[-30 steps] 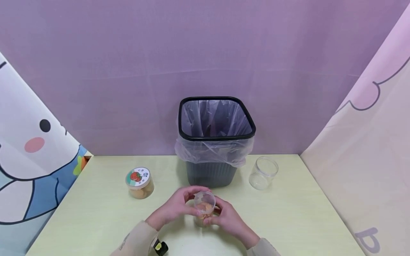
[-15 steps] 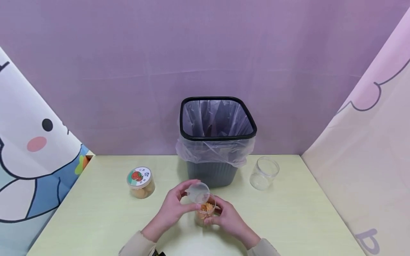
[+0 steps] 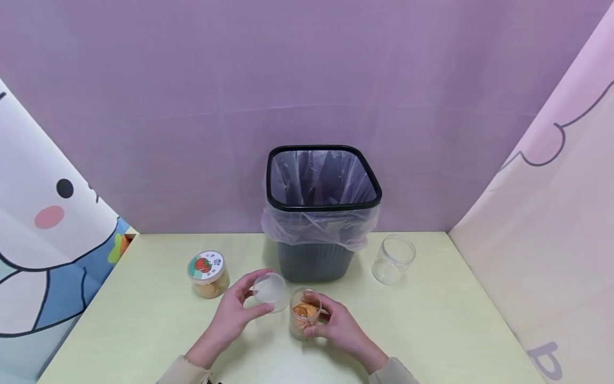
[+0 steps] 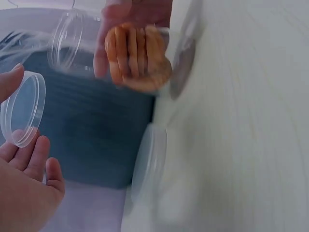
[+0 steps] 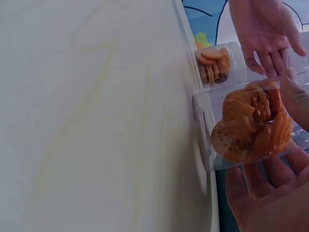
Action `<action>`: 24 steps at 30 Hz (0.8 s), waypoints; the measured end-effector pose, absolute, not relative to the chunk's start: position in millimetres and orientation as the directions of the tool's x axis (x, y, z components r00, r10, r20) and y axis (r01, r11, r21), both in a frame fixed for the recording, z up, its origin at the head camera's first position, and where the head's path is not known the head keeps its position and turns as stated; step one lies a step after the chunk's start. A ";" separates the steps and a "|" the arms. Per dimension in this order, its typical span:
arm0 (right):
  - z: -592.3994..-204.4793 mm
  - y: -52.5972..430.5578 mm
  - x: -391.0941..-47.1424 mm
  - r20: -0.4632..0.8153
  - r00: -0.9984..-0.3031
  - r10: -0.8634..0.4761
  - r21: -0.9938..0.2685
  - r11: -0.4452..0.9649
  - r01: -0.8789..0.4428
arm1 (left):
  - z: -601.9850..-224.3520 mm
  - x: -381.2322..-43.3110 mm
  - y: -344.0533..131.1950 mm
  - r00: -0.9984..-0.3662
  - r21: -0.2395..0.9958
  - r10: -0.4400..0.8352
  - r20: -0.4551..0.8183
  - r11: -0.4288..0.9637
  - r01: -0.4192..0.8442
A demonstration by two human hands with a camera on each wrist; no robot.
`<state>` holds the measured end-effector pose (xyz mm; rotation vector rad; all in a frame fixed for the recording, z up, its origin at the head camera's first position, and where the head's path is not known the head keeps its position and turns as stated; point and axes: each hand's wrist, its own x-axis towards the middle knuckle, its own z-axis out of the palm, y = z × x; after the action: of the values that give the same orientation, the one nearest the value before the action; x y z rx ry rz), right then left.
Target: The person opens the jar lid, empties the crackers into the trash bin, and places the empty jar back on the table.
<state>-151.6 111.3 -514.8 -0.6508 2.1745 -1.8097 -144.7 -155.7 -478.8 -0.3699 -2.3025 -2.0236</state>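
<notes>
My left hand (image 3: 233, 308) pinches a clear round plastic lid (image 3: 270, 292) by its rim, apart from the jar and to its left. The same lid (image 4: 23, 109) shows tilted in the left wrist view. My right hand (image 3: 338, 326) grips an uncovered clear jar (image 3: 298, 332) standing upright on the table, its fingers round the right side. Orange-brown crackers (image 5: 251, 123) fill the lower part of the jar. Left of my left hand stands a second cracker jar (image 3: 209, 282), covered by a lid with a tomato picture.
A dark bin (image 3: 316, 261) with a pinkish bag over its rim stands behind the hands. An uncovered jar (image 3: 393, 261) without contents stands right of it. In the left wrist view, a pale lid-like disc (image 4: 149, 164) lies on the table (image 3: 446, 330).
My left hand has lifted the clear lid off the jar's mouth and carried it left, uncovering the crackers. My right hand has stayed on the jar.
</notes>
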 end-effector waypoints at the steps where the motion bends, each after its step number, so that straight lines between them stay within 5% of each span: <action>1: -514.9 111.1 -151.7 0.099 -0.872 -0.479 -0.974 0.133 -0.184 | -479.7 -144.0 -159.6 -0.972 0.971 0.134 0.192 0.119 0.208; 12: -512.8 110.3 -151.9 0.098 -0.864 -0.494 -0.978 0.113 -0.176 | -491.0 -136.4 -195.1 -0.975 0.947 0.081 0.207 0.233 0.220; 24: -514.1 111.0 -151.3 0.101 -0.870 -0.483 -0.976 0.121 -0.181 | -509.7 -136.2 -215.3 -0.984 0.905 0.176 0.015 0.416 0.088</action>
<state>-151.3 111.0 -514.1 -0.6563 2.1574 -1.8213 -136.2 -215.3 -509.7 -0.2535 -2.7114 -1.7249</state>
